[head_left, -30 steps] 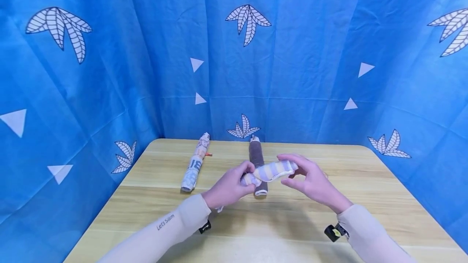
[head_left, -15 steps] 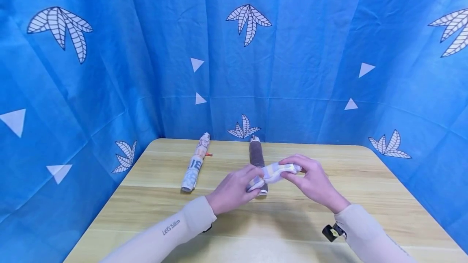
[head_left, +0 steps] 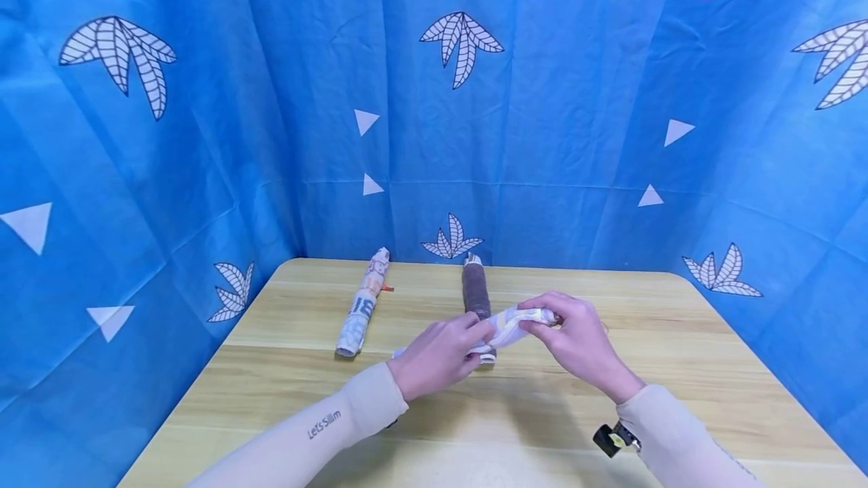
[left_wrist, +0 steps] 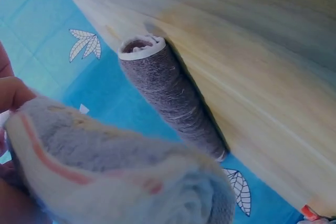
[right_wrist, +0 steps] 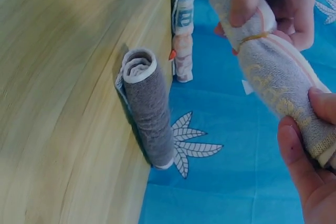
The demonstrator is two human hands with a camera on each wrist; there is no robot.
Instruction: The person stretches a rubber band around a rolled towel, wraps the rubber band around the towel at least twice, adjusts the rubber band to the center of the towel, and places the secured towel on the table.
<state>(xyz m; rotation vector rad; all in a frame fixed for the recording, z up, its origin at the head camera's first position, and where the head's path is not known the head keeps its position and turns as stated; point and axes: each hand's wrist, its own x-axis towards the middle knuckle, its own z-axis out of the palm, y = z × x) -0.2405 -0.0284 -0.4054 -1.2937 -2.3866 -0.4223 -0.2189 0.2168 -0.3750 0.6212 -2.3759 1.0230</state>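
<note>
Workpiece: lavender towel roll (right_wrist: pixel 278 85), held in the air above the wood-grain table (head_left: pixel 712 367), with a thin tan band (right_wrist: pixel 254 37) around its narrowed waist. In the head view it crosses in front of the brown towel roll (head_left: pixel 476 288); the height of the gap cannot be read.

Grip state: the left hand (head_left: pixel 437 358) grips the lavender towel roll beside the tan band, fingers curled. The right hand (head_left: pixel 573 341) pinches the opposite end between thumb and fingers.

Surroundings: the brown towel roll lies with its far end at the middle of the table's back edge. The printed towel roll (head_left: pixel 362 307), with a red tag (head_left: pixel 387 288) at its side, lies toward the table's left edge, far end near the back left corner. A blue curtain (head_left: pixel 570 96) stands behind.

Fault conditions (judgement):
- Slackened right pinch: the end layers may fan out and the roll loosen.
- Lengthwise tug or left thumb pressure near the tan band: the band may slide off the waist or snap away.
- Hands lowered without clearance: the brown towel roll may be bumped and, being cylindrical, roll sideways.
- Unequal twist between hands: the roll may buckle at the waist.
</note>
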